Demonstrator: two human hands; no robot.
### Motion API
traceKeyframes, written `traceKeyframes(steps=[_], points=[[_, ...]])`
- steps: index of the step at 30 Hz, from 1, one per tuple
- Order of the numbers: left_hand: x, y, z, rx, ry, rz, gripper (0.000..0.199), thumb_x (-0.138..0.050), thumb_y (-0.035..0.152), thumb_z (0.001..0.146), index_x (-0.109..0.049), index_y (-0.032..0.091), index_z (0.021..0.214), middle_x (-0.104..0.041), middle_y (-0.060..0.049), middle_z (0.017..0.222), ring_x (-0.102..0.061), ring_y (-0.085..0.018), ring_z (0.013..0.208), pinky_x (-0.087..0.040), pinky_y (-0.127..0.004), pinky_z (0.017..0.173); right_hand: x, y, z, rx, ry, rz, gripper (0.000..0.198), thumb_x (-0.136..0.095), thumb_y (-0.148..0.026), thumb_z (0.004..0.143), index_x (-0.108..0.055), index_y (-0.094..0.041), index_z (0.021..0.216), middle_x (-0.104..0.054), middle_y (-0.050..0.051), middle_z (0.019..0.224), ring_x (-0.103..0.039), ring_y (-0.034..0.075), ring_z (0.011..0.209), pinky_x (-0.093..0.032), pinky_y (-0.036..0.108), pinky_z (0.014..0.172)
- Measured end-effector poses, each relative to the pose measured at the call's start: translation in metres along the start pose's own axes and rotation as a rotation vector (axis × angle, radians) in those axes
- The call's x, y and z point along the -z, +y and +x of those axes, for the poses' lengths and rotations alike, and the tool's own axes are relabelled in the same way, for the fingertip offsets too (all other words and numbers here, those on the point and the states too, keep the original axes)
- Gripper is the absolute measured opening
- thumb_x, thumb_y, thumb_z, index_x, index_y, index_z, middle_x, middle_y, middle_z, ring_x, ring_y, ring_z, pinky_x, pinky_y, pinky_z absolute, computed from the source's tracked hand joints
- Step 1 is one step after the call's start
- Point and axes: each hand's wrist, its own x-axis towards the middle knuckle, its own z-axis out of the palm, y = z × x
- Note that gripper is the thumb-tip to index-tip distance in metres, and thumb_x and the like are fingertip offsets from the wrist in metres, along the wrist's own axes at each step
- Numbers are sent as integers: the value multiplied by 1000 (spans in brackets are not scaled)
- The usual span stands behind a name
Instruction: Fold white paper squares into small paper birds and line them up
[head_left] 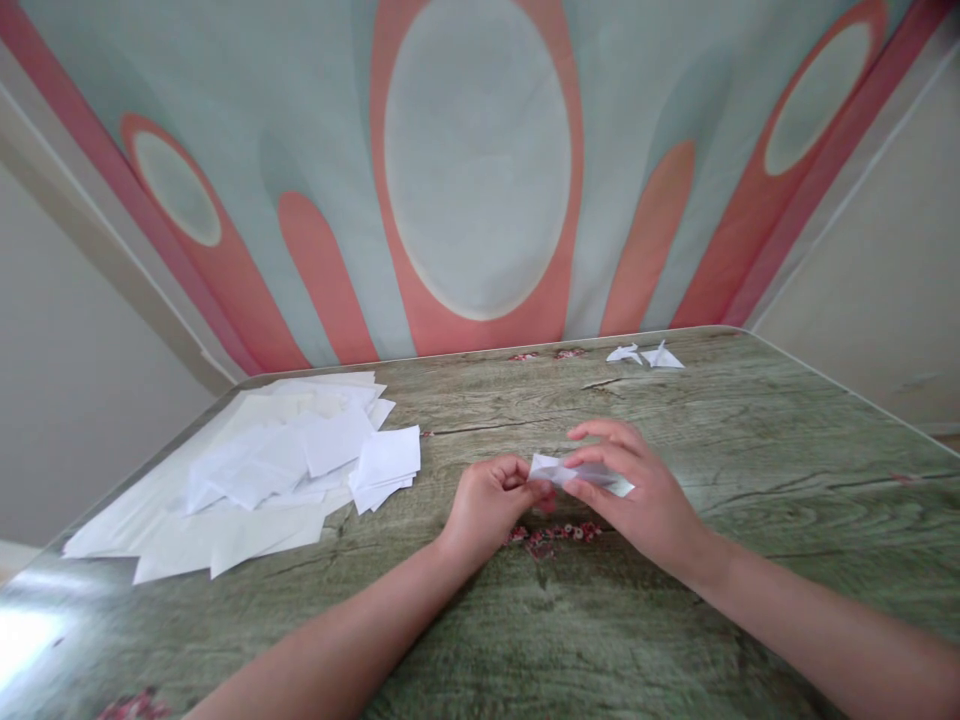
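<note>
A small folded piece of white paper (546, 466) is held between my two hands, just above the middle of the table. My left hand (493, 500) pinches its left end between thumb and curled fingers. On the other side my right hand (637, 485) holds the right part, thumb below and fingers above, with the index finger raised a little. My right fingers cover part of the paper, so its full folded shape is hidden.
White paper sheets (172, 520) lie in a loose pile at the left, with smaller square sheets (390, 458) at its right edge. Two folded paper figures (663, 356) sit near the far right edge of the wood-patterned table (787, 480). A patterned backdrop (480, 150) stands behind.
</note>
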Motion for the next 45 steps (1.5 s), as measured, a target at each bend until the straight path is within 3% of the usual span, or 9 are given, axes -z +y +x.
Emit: traceKeyframes(steps=[14,16,20,24,28,33,36,41,45], points=[[-1,-1,-3,-29,-39,54,18,-63,34,79,-67,16,77,-71,-3,69,-65,-17,63,-48,-24,61,1,0,1,-180,-258,219,19,-58,-39,86,-72,-25,84,-61,6,112,-54,22,108,-41,39,96],[0,1,0,-24,-16,-33,18,-67,34,76,-67,15,76,-71,-3,70,-67,-18,64,-50,-26,64,0,4,1,-216,-216,242,21,-62,-39,82,-70,-26,96,-61,6,115,-55,23,110,-40,40,98],[4,5,6,-24,43,-216,25,-74,36,70,-64,14,76,-73,-5,74,-69,-20,66,-54,-31,70,-4,16,1,-421,-107,412,59,-70,-42,75,-51,-25,128,-61,8,120,-57,23,109,-45,38,93],[6,5,8,-39,69,-236,24,-74,34,70,-63,13,74,-73,-5,75,-70,-20,66,-54,-32,71,-6,23,1,-527,-249,485,38,-64,-47,79,-67,-20,106,-70,6,102,-63,23,95,-46,36,87],[3,6,5,-54,80,-203,16,-71,26,73,-63,13,73,-73,-5,73,-70,-19,66,-53,-30,70,-5,20,0,-505,-186,393,31,-63,-45,80,-71,-22,99,-71,3,94,-63,21,88,-45,33,82],[2,7,3,-49,98,-185,9,-68,22,74,-65,13,74,-72,-3,70,-69,-19,65,-52,-28,69,-1,10,1,-380,-168,195,22,-63,-43,81,-71,-23,79,-66,1,77,-59,19,77,-42,30,72],[2,6,3,-50,102,-143,11,-67,24,75,-65,13,75,-72,-4,70,-69,-19,66,-51,-28,70,-1,8,1,-363,-190,192,22,-63,-44,81,-70,-23,78,-65,0,74,-58,19,76,-41,29,70],[1,6,0,-68,90,-28,16,-67,29,77,-68,13,77,-73,-6,73,-67,-19,69,-49,-28,71,-2,9,-1,-464,-185,243,24,-61,-45,81,-68,-22,83,-65,0,77,-57,18,74,-41,28,68],[0,7,0,-56,59,-9,14,-68,27,76,-67,13,72,-72,-4,70,-64,-15,65,-46,-23,65,-1,3,0,-347,-227,159,23,-62,-40,82,-64,-21,70,-58,-1,69,-54,16,71,-39,26,66]])
